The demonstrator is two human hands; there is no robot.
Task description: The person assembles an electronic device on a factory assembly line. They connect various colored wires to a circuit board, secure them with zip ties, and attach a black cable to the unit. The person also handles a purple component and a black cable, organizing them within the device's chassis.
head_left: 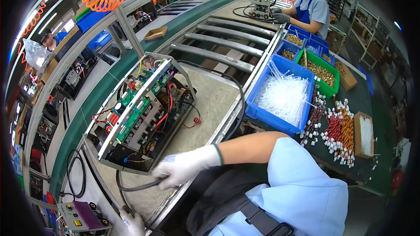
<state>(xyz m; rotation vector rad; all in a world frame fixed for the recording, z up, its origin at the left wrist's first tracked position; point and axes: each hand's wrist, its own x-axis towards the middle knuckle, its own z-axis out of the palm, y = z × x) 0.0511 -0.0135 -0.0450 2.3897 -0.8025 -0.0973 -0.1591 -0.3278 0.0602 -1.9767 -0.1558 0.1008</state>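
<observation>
My right hand (186,168), in a white glove, is closed around a black cable (139,188) in front of an open-sided machine chassis (144,109). Green circuit boards, red and yellow wires and a metal top bar show in the chassis. At the lower edge my left hand (132,223), also gloved and partly cut off, has its fingertips closed on a lower stretch of the black cable. A purple and grey control panel (83,216) with knobs and a yellow switch lies to its left.
To my right stand a blue bin of white cable ties (284,94), a green bin of brass-coloured parts (321,73) and several bundles of connector wires (341,133). Metal rollers (218,52) run beyond the chassis. A co-worker (311,6) handles another machine at the far end.
</observation>
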